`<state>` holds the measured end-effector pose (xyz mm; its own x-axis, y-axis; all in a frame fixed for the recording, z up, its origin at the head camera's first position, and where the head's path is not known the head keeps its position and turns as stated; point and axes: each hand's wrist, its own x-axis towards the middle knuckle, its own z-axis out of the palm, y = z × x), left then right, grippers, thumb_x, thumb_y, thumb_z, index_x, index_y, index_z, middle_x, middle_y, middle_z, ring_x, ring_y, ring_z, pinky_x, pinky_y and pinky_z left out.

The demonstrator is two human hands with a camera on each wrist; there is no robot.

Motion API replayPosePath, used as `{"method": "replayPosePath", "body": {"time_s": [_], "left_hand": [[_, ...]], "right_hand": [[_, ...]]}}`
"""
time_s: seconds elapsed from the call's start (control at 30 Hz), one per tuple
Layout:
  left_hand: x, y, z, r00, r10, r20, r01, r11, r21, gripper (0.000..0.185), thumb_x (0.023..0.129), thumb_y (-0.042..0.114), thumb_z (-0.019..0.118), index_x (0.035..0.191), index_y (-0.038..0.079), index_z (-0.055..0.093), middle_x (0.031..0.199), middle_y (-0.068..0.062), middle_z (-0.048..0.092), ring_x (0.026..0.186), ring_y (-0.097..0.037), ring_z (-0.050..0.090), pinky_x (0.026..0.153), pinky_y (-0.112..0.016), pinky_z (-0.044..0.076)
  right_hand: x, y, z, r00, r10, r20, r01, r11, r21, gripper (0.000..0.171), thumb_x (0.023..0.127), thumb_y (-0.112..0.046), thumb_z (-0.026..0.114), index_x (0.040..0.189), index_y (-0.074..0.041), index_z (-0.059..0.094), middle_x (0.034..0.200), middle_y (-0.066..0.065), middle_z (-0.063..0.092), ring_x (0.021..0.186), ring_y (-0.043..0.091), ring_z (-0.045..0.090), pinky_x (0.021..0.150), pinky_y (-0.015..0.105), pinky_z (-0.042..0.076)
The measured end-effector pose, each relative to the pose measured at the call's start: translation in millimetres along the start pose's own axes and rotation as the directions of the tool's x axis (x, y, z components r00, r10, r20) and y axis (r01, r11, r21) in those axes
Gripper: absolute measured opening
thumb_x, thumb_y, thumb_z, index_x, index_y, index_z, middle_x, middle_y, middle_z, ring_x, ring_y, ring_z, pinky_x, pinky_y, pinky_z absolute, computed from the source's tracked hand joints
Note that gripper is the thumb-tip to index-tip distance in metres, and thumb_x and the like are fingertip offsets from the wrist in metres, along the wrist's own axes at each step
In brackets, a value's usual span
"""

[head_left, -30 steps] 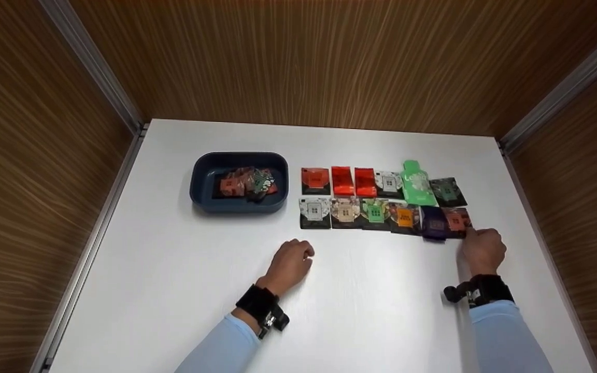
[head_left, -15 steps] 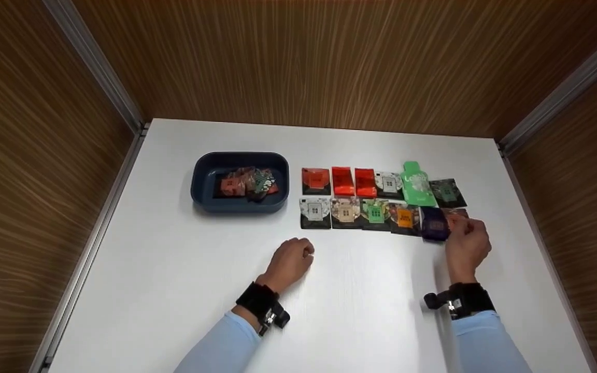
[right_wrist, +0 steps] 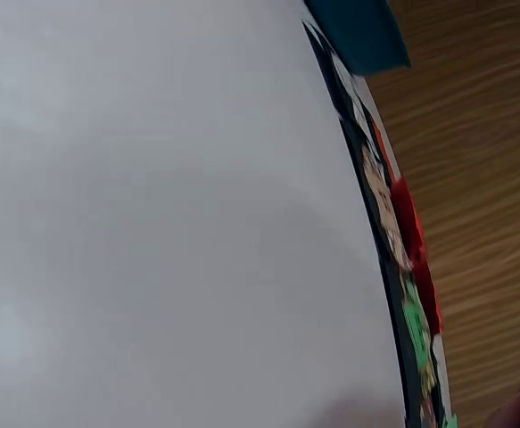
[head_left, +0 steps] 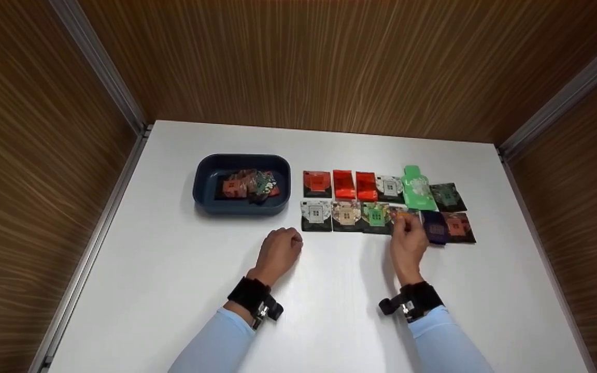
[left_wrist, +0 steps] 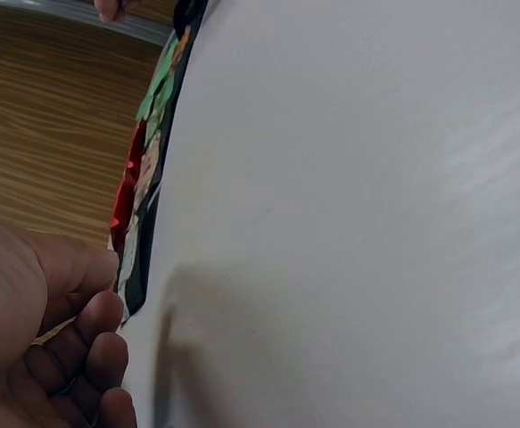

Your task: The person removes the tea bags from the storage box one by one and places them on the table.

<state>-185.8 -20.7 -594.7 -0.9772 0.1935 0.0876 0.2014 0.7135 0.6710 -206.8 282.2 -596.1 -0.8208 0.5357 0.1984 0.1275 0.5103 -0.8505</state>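
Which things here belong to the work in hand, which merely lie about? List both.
In hand: right hand at the orange packet in the near row of packets.

Lying about: left hand resting on the table; blue tray of packets; green pouch.

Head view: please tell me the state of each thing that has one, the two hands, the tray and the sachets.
Left hand: loosely curled, rests on the table, holds nothing.
Right hand: fingers over the orange sachet; grip unclear.
Blue tray: holds a loose pile of sachets.
Green pouch: flat in the far row.
Purple sachet: flat, near row.
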Motion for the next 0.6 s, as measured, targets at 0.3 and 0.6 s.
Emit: {"method": "replayPosePath", "body": {"time_s": [0.3, 0.6], "left_hand": [[16.3, -7.5, -28.7, 0.997, 0.004, -0.078, -0.004, 1.0, 0.01, 0.007, 0.1, 0.01, 0.069, 0.094, 0.01, 0.073, 0.089, -0.007, 0.07, 0.088, -0.026, 0.065, 0.083, -0.042, 0.053], [49.2, -20.6, -82.0, 0.994, -0.047, -0.1, 0.047, 0.999, 0.001, 0.01, 0.102, 0.011, 0.067, 0.103, 0.006, 0.075, 0.099, -0.011, 0.073, 0.098, -0.031, 0.068, 0.096, -0.048, 0.054]], "right_hand": [[-34, -36, 47, 0.987, -0.103, 0.124, 0.095, 0.993, 0.068, 0.018, 0.104, -0.016, 0.063, 0.097, -0.002, 0.071, 0.085, 0.012, 0.065, 0.08, 0.028, 0.059, 0.073, 0.036, 0.044], [-53, -59, 74, 0.961, -0.176, 0.212, 0.153, 0.981, 0.122, 0.012, 0.102, -0.013, 0.067, 0.096, -0.004, 0.072, 0.084, 0.008, 0.064, 0.076, 0.019, 0.056, 0.07, 0.031, 0.045]]}}
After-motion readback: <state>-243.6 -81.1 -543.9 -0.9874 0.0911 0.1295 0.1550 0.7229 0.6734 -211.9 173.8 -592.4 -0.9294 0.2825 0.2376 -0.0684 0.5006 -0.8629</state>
